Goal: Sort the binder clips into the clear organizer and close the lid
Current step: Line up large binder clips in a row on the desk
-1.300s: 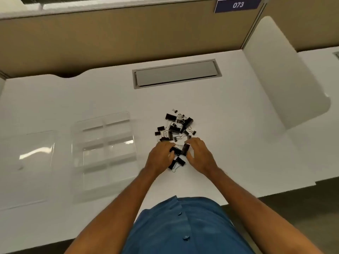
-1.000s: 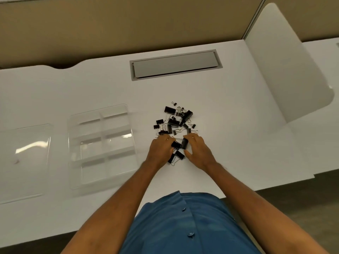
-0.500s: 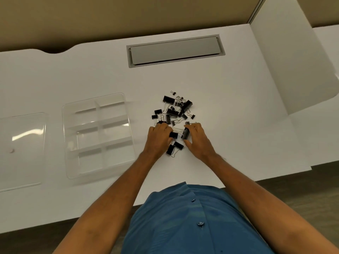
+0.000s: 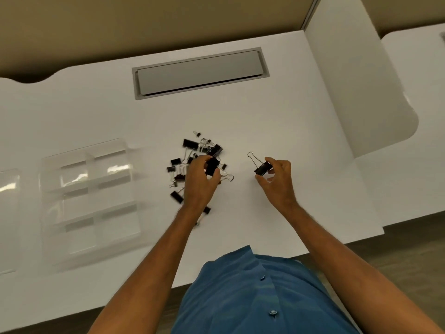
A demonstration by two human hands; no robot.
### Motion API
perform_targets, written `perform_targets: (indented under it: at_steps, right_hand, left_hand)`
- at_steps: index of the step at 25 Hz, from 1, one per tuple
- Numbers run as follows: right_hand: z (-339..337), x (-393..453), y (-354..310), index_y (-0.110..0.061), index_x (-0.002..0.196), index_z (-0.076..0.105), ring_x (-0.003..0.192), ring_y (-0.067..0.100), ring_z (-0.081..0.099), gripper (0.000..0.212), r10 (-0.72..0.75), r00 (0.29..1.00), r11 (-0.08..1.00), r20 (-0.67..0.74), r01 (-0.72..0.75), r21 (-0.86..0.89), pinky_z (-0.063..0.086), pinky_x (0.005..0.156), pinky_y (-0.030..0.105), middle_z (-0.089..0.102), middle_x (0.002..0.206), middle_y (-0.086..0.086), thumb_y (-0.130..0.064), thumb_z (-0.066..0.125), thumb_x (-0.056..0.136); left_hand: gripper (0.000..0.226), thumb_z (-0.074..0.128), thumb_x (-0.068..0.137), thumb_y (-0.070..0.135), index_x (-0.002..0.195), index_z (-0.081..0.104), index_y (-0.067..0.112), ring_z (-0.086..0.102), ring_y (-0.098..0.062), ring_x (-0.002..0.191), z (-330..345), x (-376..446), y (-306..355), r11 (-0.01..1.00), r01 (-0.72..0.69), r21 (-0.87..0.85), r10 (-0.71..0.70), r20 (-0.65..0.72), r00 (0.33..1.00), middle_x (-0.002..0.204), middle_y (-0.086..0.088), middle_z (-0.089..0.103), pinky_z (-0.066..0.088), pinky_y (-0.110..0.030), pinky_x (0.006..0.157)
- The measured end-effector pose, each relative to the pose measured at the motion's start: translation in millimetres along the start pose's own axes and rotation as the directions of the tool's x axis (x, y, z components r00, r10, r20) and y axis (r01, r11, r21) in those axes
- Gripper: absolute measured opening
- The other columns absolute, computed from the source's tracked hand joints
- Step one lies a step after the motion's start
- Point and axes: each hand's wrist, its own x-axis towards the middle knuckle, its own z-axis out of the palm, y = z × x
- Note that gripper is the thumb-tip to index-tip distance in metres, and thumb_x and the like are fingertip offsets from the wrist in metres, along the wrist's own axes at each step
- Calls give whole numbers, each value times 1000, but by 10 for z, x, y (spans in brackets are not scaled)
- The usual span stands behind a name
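White desk, clip — right hand pinching

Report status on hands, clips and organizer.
Left hand and right hand each pinch one large binder clip. Pile on the desk, organizer open, compartments look empty. Nothing in the way.

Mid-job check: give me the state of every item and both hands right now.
left hand: pinches one large binder clip
right hand: pinches another large clip, apart from the pile
clip pile: loose on desk
clear organizer: open, no clips visible inside
lid: off, left of the organizer
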Motion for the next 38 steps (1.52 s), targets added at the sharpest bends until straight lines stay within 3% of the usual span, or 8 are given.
perform_targets:
  at_steps: [5,8,12,17,22,27,32,38]
  right_hand:
    - [-534,580,224,-18,132,57,95,8,57,58,56,998,998,-7,-56,5,45,75,4,41,121,-6,-17,83,81]
    - [-673,903,297,-18,132,57,97,13,56,58,60,998,998,20,-60,-30,43,75,3,41,122,-6,-20,83,81]
    - [-678,1246,303,-20,132,56,105,14,55,59,36,993,996,110,-27,-80,47,85,20,42,121,-8,-27,84,81]
    - [-523,1494,265,-20,129,55,110,16,55,59,-21,982,986,187,52,-160,52,87,32,46,122,-4,-39,82,81]
    - [-436,1572,250,-19,125,55,109,16,55,60,-62,982,975,178,97,-200,54,82,34,48,122,-2,-46,81,79]
    - [-439,1585,326,-18,134,55,121,17,43,66,-176,970,964,170,204,-168,42,92,20,46,133,4,-38,84,78]
    - [-381,1609,441,-14,129,63,115,18,45,42,-305,918,916,254,356,-185,36,98,11,52,126,5,-9,73,88]
    - [-246,1587,410,-12,123,65,109,18,48,32,-305,916,915,260,358,-187,36,95,14,56,119,5,-11,70,91]
  left_hand:
    - [26,62,90,21,116,59,22,60,-10,82,730,325,510,945,242,-219,-245,17,969,94,3,64,46,-16,67]
    - [15,62,91,21,106,59,16,64,-16,69,1049,570,670,791,471,-390,-487,63,871,90,-8,70,49,-21,56]
    - [21,67,92,22,96,66,2,68,-23,64,1216,891,736,519,648,-557,-667,210,715,87,-20,73,61,-32,62]
    - [22,65,96,22,91,63,1,72,-29,66,1273,1035,742,481,683,-550,-734,174,656,82,-19,73,63,-37,65]
    - [33,66,94,37,93,55,6,69,-28,59,1275,998,668,761,606,-232,-628,-27,778,80,-19,72,60,-39,53]
    - [51,72,89,39,128,50,18,50,-15,108,1359,846,536,950,253,182,-245,-67,967,122,-2,48,45,-26,89]
    - [42,68,90,7,130,60,15,47,-20,112,1376,861,389,962,30,272,-42,37,998,119,-6,49,46,-35,99]
    - [35,63,89,-2,120,67,14,49,-19,103,1320,1015,328,960,-42,277,24,65,998,108,4,48,41,-24,90]
